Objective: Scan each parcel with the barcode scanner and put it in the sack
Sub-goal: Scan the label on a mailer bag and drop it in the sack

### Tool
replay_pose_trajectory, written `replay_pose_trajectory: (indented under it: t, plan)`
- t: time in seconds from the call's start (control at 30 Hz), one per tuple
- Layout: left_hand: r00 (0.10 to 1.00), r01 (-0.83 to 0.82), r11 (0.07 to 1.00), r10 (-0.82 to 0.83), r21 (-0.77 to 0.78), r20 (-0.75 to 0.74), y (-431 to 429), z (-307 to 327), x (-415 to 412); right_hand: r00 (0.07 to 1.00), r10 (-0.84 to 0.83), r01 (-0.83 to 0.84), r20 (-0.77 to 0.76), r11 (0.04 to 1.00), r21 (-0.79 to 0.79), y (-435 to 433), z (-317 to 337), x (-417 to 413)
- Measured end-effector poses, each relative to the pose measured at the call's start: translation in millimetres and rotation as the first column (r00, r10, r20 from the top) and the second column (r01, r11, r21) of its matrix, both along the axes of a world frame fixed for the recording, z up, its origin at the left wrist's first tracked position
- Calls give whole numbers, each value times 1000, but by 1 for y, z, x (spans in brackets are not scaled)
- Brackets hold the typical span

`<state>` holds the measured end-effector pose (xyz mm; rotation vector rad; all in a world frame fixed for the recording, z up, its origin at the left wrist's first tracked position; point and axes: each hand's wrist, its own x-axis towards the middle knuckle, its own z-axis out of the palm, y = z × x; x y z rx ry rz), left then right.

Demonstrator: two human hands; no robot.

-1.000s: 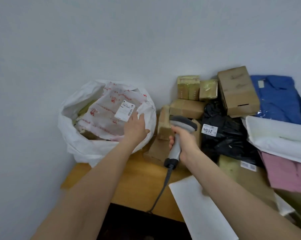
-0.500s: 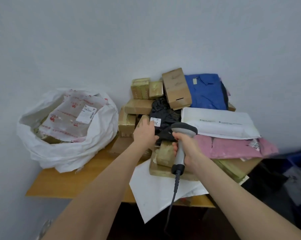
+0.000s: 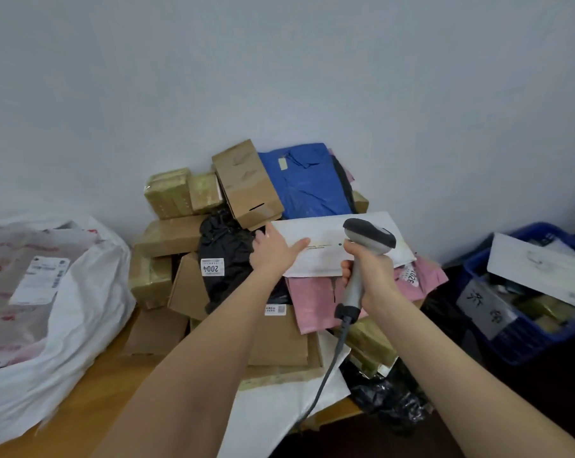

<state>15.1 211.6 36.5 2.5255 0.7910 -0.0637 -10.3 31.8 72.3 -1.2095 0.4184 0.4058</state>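
The step in hand looks like picking the next parcel to scan: the white padded mailer (image 3: 325, 256) on top of the pile.

Well left of the mailer, the sack (image 3: 91, 312) slumps open on the worktop (image 3: 91, 404), with a printed poly parcel (image 3: 31, 269) lying in it. At the mailer's left edge is the left hand (image 3: 273, 249). Its thumb lies across the top face and its fingers reach past the corner; whether they have curled under the mailer cannot be told. Over the mailer's right half, the right hand (image 3: 368, 269) is wrapped round the handle of the barcode scanner (image 3: 368, 239).

No barcode label shows on the upturned face, only a thin printed line. So the next move probably calls for lifting or turning the mailer until a label meets the scanner's window, then carrying it left to the sack.

The sack is crumpled white plastic with slack walls. Just left of the mailer, a black poly bag (image 3: 226, 259) is glossy and wrinkled and bears a "2004" label. The mailer itself is flat, matte and rectangular, and likely light and bendy. Beneath it lies a thin, creased pink poly bag (image 3: 316, 302). The scanner is hard grey plastic with a dark hood and a trailing cable. Well right of the mailer stands a blue plastic crate (image 3: 497, 325).
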Motion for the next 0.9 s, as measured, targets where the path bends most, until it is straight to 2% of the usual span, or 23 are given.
replay_pose_trajectory:
  t: [0.07, 0.13, 0.2, 0.27, 0.33, 0.43, 0.5, 0.6, 0.7, 0.9]
  plan:
    - [983, -175, 969, 163, -172, -82, 15, -7, 8, 1000, -19, 19, 4, 1000, 1, -6, -5, 8]
    - [970, -237, 895, 240, -379, -40, 25, -10, 10, 1000, -26, 26, -4, 1000, 2, -8, -9, 10]
    - [936, -272, 774, 350, -572, 29, 30, -10, 10, 999, -31, 31, -20, 1000, 3, -7, -12, 10]
    - [891, -332, 641, 453, -692, -7, 31, -6, 7, 999, -21, 21, -28, 1000, 6, -5, -12, 8]
    - [868, -364, 592, 495, -719, -32, 31, -1, 4, 1000, -9, 9, -19, 1000, 17, -3, -8, 6]
    - [888, -304, 613, 459, -729, 14, 28, 15, -3, 1000, -1, 1, 3, 1000, 16, -1, 2, 4]
    - [925, -243, 622, 379, -744, 15, 22, 22, -11, 1000, -2, 1, 16, 1000, 15, -1, 9, 2]
    - [947, -266, 595, 308, -758, -91, 7, 17, -22, 1000, 9, -9, 18, 1000, 23, -2, 14, -2]
    - [928, -319, 511, 339, -798, -154, -5, 8, -25, 1000, 11, -11, 14, 999, 30, -2, 13, -3]
    - [893, -327, 484, 439, -812, -99, -12, -3, -15, 1000, 5, -6, 12, 999, 49, -5, 6, 1]
